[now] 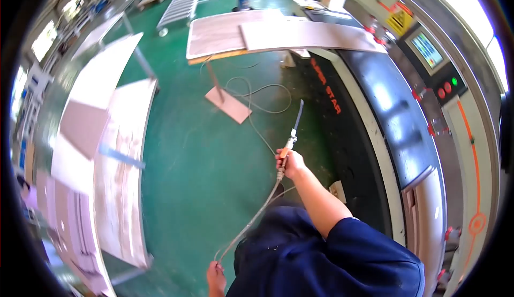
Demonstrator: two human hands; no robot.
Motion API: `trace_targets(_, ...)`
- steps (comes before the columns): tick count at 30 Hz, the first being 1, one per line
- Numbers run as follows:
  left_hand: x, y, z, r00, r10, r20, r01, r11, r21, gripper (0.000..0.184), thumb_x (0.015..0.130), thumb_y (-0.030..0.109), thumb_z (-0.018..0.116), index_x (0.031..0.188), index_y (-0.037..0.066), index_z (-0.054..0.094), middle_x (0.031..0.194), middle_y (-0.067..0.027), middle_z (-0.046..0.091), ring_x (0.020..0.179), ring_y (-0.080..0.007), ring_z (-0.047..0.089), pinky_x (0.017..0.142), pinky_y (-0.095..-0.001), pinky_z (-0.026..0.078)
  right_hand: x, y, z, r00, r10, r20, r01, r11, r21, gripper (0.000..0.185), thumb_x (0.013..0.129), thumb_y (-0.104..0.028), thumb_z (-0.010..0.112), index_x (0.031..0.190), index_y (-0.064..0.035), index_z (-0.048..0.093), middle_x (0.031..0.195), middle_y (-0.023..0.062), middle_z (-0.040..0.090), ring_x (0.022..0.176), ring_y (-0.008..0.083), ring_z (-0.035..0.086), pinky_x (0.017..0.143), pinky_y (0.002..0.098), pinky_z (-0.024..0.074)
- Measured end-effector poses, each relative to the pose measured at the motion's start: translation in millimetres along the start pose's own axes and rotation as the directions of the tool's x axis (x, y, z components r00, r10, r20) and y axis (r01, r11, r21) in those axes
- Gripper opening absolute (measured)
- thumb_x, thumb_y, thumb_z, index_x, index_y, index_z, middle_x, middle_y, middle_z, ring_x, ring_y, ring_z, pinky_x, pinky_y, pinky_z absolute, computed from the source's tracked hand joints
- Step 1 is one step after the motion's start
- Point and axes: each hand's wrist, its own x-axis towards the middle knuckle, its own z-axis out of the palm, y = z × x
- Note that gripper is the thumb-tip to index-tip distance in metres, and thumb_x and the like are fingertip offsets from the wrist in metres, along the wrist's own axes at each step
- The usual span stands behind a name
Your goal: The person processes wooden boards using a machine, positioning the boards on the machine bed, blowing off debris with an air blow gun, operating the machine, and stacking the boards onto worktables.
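My right hand (290, 163) is wrapped round an air blow gun (289, 142) with a long thin nozzle pointing away from me, over the green floor. A pale hose (249, 223) runs from the gun's rear end down toward my body. Low in the view, my left hand (216, 276) is closed on that hose, close to my side. The machine with the dark front panel (369, 152) stands to the right of my right hand, apart from it.
Ahead, a long board (310, 36) lies across a table (214, 35) and the machine's end. A control panel (428, 53) with screen and buttons is at right. Boards (126, 174) lie on racks at left. A stand's base plate (229, 106) and loose hose (284, 86) are on the floor.
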Motion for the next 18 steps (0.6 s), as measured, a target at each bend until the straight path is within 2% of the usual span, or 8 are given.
trace_targets(1,18,17,-3,0.998,0.058,0.014,-0.058,0.997,-0.053,0.010,0.093,0.009,0.051,0.094,0.002,0.057,0.077,-0.0100,0.058,0.071,-0.0165,0.058,0.065,-0.0292,0.047,3,-12,-21,0.997,-0.050,-0.053,0.048,0.998,-0.033,0.009,0.087,-0.009,0.049,0.092,-0.0036,0.055,0.077,0.0122,0.058,0.061,0.0217,0.054,0.058,0.0381,0.0497)
trace_targets(4,77,81,1,0.973,0.225,0.060,-0.226,0.974,0.018,0.008,0.092,0.008,0.052,0.095,0.002,0.058,0.083,-0.0106,0.060,0.078,-0.0216,0.059,0.070,-0.0325,0.047,-11,-54,-73,0.978,-0.204,-0.051,0.202,0.979,-0.041,0.013,0.082,0.004,0.048,0.093,-0.0024,0.052,0.079,0.0132,0.057,0.066,0.0226,0.055,0.063,0.0415,0.0517)
trace_targets(6,113,131,9,0.909,0.396,0.132,-0.414,0.896,0.163,0.008,0.091,0.008,0.054,0.094,0.003,0.059,0.086,-0.0109,0.061,0.083,-0.0255,0.058,0.075,-0.0353,0.046,-38,-83,-90,0.980,-0.194,-0.036,0.195,0.932,0.304,0.012,0.084,-0.007,0.055,0.096,-0.0052,0.052,0.082,0.0109,0.057,0.071,0.0221,0.056,0.068,0.0387,0.0509)
trace_targets(8,147,173,24,0.855,0.457,0.245,-0.510,0.825,0.242,0.008,0.090,0.009,0.055,0.095,0.004,0.060,0.090,-0.0114,0.062,0.087,-0.0288,0.056,0.079,-0.0378,0.046,-38,-101,-123,0.949,-0.313,0.047,0.265,0.867,0.423,0.017,0.087,-0.021,0.060,0.099,-0.0097,0.054,0.087,0.0092,0.060,0.071,0.0214,0.056,0.061,0.0333,0.0486)
trace_targets(9,161,190,34,0.843,0.435,0.316,-0.517,0.818,0.252,0.009,0.090,0.010,0.056,0.095,0.005,0.061,0.091,-0.0118,0.062,0.089,-0.0302,0.055,0.081,-0.0389,0.045,-48,-114,-125,0.952,-0.297,-0.071,0.298,0.850,0.435,0.021,0.089,-0.030,0.061,0.100,-0.0135,0.056,0.092,0.0077,0.063,0.069,0.0204,0.057,0.053,0.0286,0.0443)
trace_targets(12,201,230,66,0.778,0.416,0.471,-0.574,0.775,0.264,0.010,0.090,0.012,0.056,0.096,0.007,0.062,0.095,-0.0128,0.063,0.092,-0.0318,0.055,0.084,-0.0398,0.045,-60,-152,-141,0.885,-0.453,-0.109,0.438,0.727,0.529,0.022,0.087,-0.024,0.068,0.100,-0.0124,0.056,0.095,0.0099,0.065,0.065,0.0190,0.058,0.049,0.0299,0.0443)
trace_targets(16,268,267,108,0.701,0.319,0.638,-0.588,0.765,0.264,0.014,0.092,0.016,0.055,0.100,0.008,0.063,0.100,-0.0137,0.063,0.098,-0.0326,0.057,0.087,-0.0398,0.045,-77,-205,-151,0.729,-0.558,-0.397,0.664,0.719,0.207,0.025,0.086,-0.020,0.069,0.105,-0.0123,0.054,0.092,0.0087,0.067,0.070,0.0181,0.063,0.057,0.0320,0.0519)
trace_targets(18,293,300,129,0.665,0.285,0.690,-0.605,0.747,0.275,0.015,0.093,0.015,0.056,0.102,0.007,0.064,0.097,-0.0128,0.062,0.091,-0.0288,0.058,0.082,-0.0368,0.046,-93,-231,-141,0.637,-0.587,-0.500,0.717,0.690,0.102,0.024,0.086,-0.018,0.069,0.104,-0.0118,0.054,0.089,0.0079,0.067,0.077,0.0194,0.066,0.063,0.0354,0.0560)
